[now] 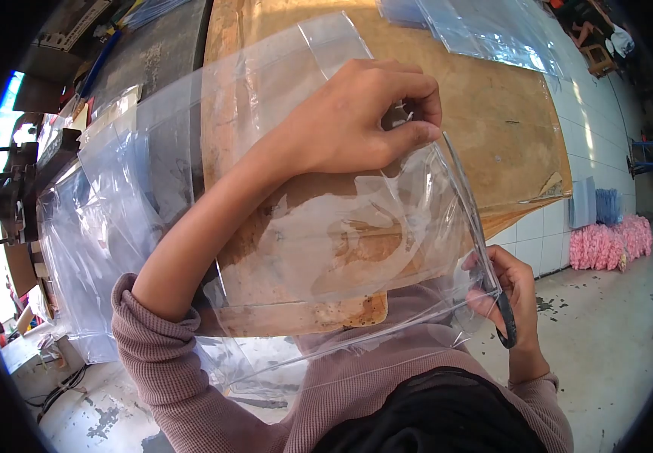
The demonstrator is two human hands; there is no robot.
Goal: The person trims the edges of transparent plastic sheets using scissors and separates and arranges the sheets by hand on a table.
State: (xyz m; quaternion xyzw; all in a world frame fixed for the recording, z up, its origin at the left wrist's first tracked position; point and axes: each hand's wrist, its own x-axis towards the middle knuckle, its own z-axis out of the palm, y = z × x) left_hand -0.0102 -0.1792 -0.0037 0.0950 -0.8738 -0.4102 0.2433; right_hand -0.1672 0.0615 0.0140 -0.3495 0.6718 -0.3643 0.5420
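A clear plastic bag (pixel 356 241) lies spread over the table's near edge and reaches down toward my lap. Along its right side runs a thin dark strip (pixel 468 192) that looks like a zipper, its loose black end (pixel 507 325) hanging below. My left hand (pixel 387 113) reaches across the plastic, thumb and fingers pinching the bag's edge at the strip's top. Lower down, my right hand (pixel 509 283) is closed on the bag's near corner, beside the strip. Part of its fingers shows through the clear film.
More clear plastic sheets (pixel 100 249) are heaped at the left. Others (pixel 492 34) lie on the far part of the brown table (pixel 507 143). Pink bundles (pixel 609 243) stand on the floor by the tiled wall. Another person (pixel 594 30) sits at the far right.
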